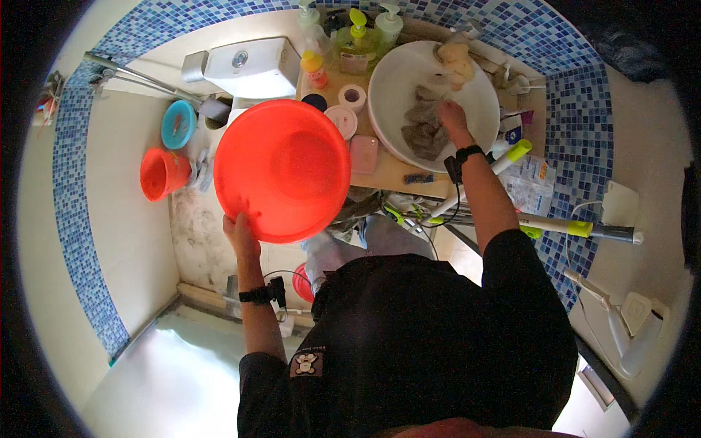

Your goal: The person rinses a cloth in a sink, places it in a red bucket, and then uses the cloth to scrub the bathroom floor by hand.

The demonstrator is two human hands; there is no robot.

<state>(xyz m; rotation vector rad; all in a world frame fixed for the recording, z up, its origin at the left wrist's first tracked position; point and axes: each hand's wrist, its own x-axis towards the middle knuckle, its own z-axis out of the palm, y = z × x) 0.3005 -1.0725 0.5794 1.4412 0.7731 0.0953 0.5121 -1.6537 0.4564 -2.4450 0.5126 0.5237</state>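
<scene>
My left hand (242,235) grips the rim of a large red plastic basin (314,164), its fingers closed over the near left edge. The basin is tilted so that its inside faces up at me. Over the white round sink (473,135) my right hand (454,123) is closed at the edge of a wet-looking grey-brown cloth (426,130). The cloth lies crumpled in the bowl; its hold is partly hidden by the fingers. Beyond the hand, the tap (464,33) stands at the sink's back rim, beside a pale yellowish sponge-like lump (456,64).
Pump bottles (358,51), a toilet roll (352,98), a round tub (342,122) and a pink box (364,154) crowd the counter. A toilet (252,67) stands behind the basin. At left are a blue bowl (179,125) and a red bucket (163,175). Green-ended poles (555,225) jut out at right.
</scene>
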